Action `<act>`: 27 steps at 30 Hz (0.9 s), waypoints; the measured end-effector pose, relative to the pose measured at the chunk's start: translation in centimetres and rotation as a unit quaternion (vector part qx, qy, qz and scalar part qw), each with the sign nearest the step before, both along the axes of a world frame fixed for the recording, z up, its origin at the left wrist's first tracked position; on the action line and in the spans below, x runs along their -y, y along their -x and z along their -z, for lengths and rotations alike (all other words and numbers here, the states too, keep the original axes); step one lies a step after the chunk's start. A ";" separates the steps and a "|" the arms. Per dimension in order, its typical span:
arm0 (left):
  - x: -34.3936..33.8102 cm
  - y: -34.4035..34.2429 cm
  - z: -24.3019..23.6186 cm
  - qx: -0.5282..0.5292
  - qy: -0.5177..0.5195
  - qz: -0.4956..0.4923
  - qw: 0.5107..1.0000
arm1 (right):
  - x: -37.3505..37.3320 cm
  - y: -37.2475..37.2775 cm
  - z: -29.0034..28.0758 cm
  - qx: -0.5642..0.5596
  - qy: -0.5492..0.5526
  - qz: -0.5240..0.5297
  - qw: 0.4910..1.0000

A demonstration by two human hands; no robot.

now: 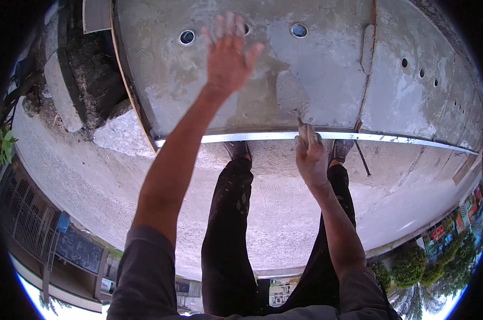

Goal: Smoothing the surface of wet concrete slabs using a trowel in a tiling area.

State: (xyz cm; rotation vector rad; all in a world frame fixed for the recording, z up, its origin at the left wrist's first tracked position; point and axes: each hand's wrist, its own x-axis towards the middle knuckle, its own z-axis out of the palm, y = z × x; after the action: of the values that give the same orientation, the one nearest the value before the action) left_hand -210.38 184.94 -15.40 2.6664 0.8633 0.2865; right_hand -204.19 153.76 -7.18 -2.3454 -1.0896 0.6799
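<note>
My left hand, blurred, is spread open over a grey cement slab, near its round pipe openings. Its fingertips partly cover one opening; whether it touches the surface I cannot tell. My right hand is closed round a small trowel-like metal tool, whose tip is at the cement near the slab's front edge; the handle is mostly hidden in my fingers. A long silvery straight bar runs along that edge, just beyond my right fist and above my shoes.
Wooden edging bounds the slab's left side, beside broken concrete and soil. A strip divides the slab, with a dark rod below it. My feet stand on pale paving. Gates, trees and buildings show at the rim.
</note>
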 end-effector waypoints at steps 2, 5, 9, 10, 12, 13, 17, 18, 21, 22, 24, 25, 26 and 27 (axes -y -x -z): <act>2.7 0.5 0.3 -0.015 0.017 0.014 1.000 | 0.3 -0.9 0.6 0.015 -0.024 0.016 0.999; 4.4 1.1 -0.2 -0.059 0.027 0.021 0.998 | -0.8 -1.7 -0.6 -0.001 0.015 0.013 1.000; 7.4 0.7 -3.4 -0.107 0.052 -0.033 0.992 | -0.1 -3.1 0.1 0.001 0.018 0.020 1.000; 9.2 0.7 -5.2 -0.109 0.053 -0.035 0.992 | 0.2 -3.7 0.4 -0.001 0.019 0.017 1.000; 14.0 0.9 -10.1 -0.057 0.186 -0.131 0.972 | 0.6 -5.0 1.5 -0.023 -0.021 0.024 0.999; 16.6 1.3 -12.5 -0.055 0.226 -0.153 0.960 | 0.6 -5.4 2.0 -0.020 0.018 0.029 0.999; 25.1 4.3 -21.2 -0.065 0.400 -0.223 0.887 | -1.5 -4.6 3.7 -0.017 0.017 0.015 1.000; 26.8 4.6 -22.6 -0.075 0.441 -0.241 0.861 | -2.1 -4.1 4.3 -0.007 0.000 0.025 1.000; 31.4 5.9 -23.0 -0.154 0.504 -0.196 0.827 | -3.9 -1.8 4.8 -0.016 -0.012 0.015 1.000; 32.5 6.4 -22.5 -0.186 0.514 -0.164 0.821 | -4.7 -0.9 4.7 -0.023 0.001 0.002 1.000; 33.5 7.2 -21.4 -0.209 0.506 -0.151 0.823 | -5.7 1.3 4.4 -0.048 -0.006 -0.053 0.997; 33.2 7.5 -20.9 -0.262 0.524 -0.108 0.803 | -6.1 2.2 4.2 -0.063 -0.005 -0.100 0.993; 33.1 7.7 -20.5 -0.312 0.540 -0.064 0.779 | -6.5 2.7 4.0 -0.066 -0.007 -0.109 0.992; 33.0 7.6 -20.5 -0.281 0.541 -0.095 0.787 | -6.8 2.7 3.8 -0.020 -0.007 -0.175 0.984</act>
State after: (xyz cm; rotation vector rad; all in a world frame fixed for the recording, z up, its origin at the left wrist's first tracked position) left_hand -217.94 151.96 5.06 1.5394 1.0149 -0.7903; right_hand -206.92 160.55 -10.96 -2.1365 -1.5024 0.8343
